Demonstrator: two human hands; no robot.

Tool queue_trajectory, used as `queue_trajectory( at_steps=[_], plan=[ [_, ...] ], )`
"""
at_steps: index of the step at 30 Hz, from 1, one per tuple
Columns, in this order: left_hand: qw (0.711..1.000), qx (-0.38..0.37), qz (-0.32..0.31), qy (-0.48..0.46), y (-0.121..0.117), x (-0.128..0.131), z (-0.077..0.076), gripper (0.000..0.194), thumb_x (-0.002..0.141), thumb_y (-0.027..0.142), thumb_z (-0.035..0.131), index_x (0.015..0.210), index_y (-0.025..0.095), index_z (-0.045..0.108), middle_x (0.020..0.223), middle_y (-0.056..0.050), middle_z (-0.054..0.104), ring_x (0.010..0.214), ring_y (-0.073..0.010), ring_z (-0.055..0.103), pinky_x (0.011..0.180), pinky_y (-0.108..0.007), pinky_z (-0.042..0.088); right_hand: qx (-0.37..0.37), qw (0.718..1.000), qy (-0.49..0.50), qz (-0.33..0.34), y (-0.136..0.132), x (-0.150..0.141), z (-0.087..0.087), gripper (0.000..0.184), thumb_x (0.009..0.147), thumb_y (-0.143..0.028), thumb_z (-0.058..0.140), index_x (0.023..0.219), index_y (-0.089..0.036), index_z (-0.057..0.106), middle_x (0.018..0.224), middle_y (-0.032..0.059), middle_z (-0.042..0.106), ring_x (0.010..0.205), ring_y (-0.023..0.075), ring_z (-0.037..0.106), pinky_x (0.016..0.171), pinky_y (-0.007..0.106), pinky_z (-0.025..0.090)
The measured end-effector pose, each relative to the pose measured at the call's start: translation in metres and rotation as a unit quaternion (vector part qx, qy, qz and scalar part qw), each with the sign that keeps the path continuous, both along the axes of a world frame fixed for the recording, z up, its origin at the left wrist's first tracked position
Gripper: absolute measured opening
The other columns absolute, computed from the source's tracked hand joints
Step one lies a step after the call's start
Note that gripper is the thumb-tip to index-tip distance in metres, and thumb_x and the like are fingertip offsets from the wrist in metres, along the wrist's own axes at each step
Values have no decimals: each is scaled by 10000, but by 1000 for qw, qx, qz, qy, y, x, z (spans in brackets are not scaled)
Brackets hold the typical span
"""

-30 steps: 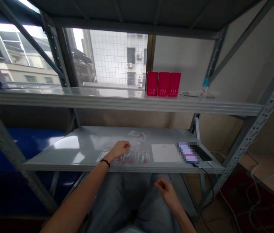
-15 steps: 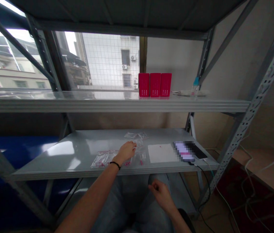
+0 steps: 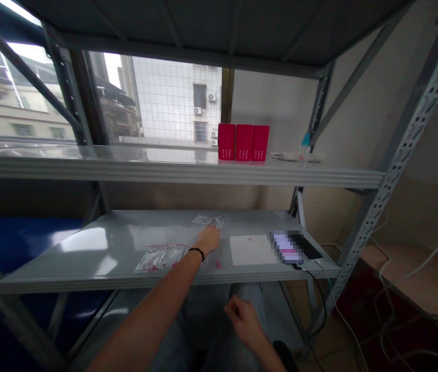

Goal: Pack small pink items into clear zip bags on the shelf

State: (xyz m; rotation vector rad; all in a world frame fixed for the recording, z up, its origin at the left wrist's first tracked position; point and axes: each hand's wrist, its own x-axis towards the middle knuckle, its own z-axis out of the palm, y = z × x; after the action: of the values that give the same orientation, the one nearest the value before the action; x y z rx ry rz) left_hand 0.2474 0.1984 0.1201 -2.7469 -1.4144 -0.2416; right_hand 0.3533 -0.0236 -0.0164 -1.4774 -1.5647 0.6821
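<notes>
L hand (image 3: 207, 241) at clear poly bags (image 3: 203, 220) on lower steel shelf (image 3: 67, 284); fingers (image 3: 213, 235) point fwd, tips hidden behind back of hand, cannot tell if clamped. Second bag w/ pink items (image 3: 159, 260) lies just left of L hand. R hand (image 3: 243, 324) off shelf, over jeans (image 3: 203, 323), fingers loosely curled, nothing visible held. Phone (image 3: 286, 247) screen pixelated; bag contents too small to ID.
</notes>
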Motion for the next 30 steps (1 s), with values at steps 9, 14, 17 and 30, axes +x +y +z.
queue_trajectory(
  at_steps=[9, 14, 17, 30],
  plan=[
    [999, 21, 31, -30, 4, -5, -3, 241, 955, 346, 621, 1080, 144, 664, 1094, -69, 697, 984, -216, 673, 892, -445, 551, 0, 999, -23, -22, 2, -5, -5, 188, 871, -264, 548, 692, -207, 533, 587, -42, 520, 575, 124, 508, 568, 231, 282],
    [993, 67, 61, -77, 14, -1, 12, 229, 1001, 246, 487, 1047, 126, 676, 1043, -113, 708, 975, -231, 672, 869, -385, 510, -5, 999, -8, -45, 1, -7, 1, 192, 851, -228, 581, 668, -193, 533, 564, -59, 468, 560, 111, 473, 563, 227, 269],
    [988, 101, 66, -101, 20, 9, 22, 309, 1013, 194, 376, 1087, 122, 667, 1095, -157, 686, 1004, -247, 659, 859, -352, 476, -17, 998, 14, -56, 1, -8, 2, 192, 831, -212, 604, 651, -190, 539, 545, -64, 445, 550, 111, 458, 551, 224, 272],
    [982, 99, 72, -140, 77, 11, 42, 222, 970, 259, 576, 1141, 135, 645, 1183, -121, 651, 1114, -265, 613, 960, -467, 499, -43, 998, -9, -46, 9, -7, -13, 224, 728, -38, 549, 793, -178, 712, 633, 3, 653, 603, 165, 606, 546, 237, 302]
  ],
)
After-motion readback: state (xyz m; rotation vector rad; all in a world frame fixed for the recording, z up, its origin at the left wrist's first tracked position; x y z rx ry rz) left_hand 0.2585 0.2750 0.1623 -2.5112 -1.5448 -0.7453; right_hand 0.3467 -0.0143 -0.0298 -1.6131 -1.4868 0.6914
